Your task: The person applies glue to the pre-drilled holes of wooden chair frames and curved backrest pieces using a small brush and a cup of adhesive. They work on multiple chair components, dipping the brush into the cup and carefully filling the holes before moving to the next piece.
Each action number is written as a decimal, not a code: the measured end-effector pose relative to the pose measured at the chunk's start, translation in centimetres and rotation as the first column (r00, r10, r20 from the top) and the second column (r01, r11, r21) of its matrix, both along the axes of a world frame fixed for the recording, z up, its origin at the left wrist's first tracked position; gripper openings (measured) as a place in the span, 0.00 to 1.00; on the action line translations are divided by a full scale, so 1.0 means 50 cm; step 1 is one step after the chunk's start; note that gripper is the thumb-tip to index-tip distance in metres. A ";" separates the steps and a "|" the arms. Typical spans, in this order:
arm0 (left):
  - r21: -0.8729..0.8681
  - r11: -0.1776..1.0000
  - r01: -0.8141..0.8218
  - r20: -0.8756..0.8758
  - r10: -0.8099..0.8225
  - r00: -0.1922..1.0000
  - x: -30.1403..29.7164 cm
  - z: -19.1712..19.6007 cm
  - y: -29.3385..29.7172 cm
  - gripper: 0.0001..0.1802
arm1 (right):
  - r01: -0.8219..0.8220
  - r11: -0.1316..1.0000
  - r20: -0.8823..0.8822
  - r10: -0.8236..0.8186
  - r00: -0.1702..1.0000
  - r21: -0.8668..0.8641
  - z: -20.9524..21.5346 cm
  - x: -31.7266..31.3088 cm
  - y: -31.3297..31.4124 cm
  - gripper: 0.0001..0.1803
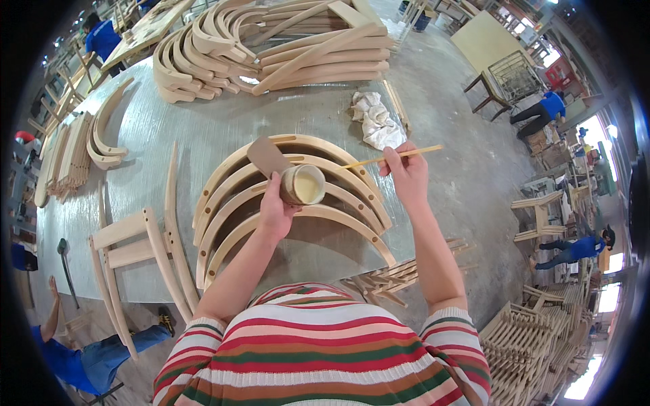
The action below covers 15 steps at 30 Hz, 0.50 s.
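Observation:
My left hand (276,206) grips a small round cup (305,184) of pale glue, together with a flat brown scraper (268,156) that sticks up to the left. My right hand (405,169) pinches a thin wooden stick (393,157), whose tip points toward the cup. Both hands hover over several curved pale wooden chair parts (291,216) lying nested side by side on the grey worktable (203,128).
A heap of curved wooden pieces (271,47) fills the table's far end. A crumpled white rag (376,120) lies beyond my right hand. A chair frame (145,250) leans at the left edge. Other people in blue work around; stacked frames (528,338) stand at lower right.

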<state>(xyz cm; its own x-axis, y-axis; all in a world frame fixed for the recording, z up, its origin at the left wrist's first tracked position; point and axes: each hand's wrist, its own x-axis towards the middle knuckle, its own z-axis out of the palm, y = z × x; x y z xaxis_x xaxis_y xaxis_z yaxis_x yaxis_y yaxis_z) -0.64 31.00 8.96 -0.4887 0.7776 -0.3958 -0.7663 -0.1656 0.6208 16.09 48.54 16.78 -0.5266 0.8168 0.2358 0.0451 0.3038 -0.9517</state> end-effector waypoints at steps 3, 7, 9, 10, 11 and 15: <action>0.033 0.999 0.029 -0.052 -0.028 0.998 0.005 0.004 0.007 0.22 | -0.080 0.996 -0.057 0.078 0.995 -0.041 0.015 -0.005 -0.051 0.11; 0.062 0.998 0.033 -0.035 -0.031 0.999 0.031 0.022 0.015 0.24 | -0.080 0.986 -0.021 0.078 0.997 -0.149 -0.010 -0.008 -0.063 0.09; 0.064 0.998 0.026 -0.015 -0.025 1.000 0.040 0.034 0.015 0.24 | -0.118 0.936 -0.150 0.071 0.986 -0.333 -0.042 -0.004 -0.053 0.09; 0.080 0.996 0.029 -0.010 -0.028 1.000 0.045 0.039 0.013 0.25 | -0.172 0.877 -0.264 0.054 0.963 -0.448 -0.057 0.004 -0.048 0.09; 0.096 0.995 0.024 -0.003 -0.024 1.000 0.046 0.038 0.010 0.25 | -0.242 0.801 -0.370 0.028 0.929 -0.548 -0.066 0.009 -0.046 0.09; 0.131 0.991 -0.019 0.012 0.017 1.000 0.044 0.032 -0.001 0.24 | -0.253 0.720 -0.436 -0.076 0.897 -0.646 -0.089 0.027 -0.057 0.07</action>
<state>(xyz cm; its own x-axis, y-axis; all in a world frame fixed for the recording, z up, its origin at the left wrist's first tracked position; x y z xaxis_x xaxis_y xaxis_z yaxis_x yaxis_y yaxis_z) 1.54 30.94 10.58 -0.4992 0.8143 -0.2963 -0.7690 -0.2586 0.5846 17.43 45.67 12.32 -0.5932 0.7909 -0.1506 -0.3822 -0.4413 -0.8119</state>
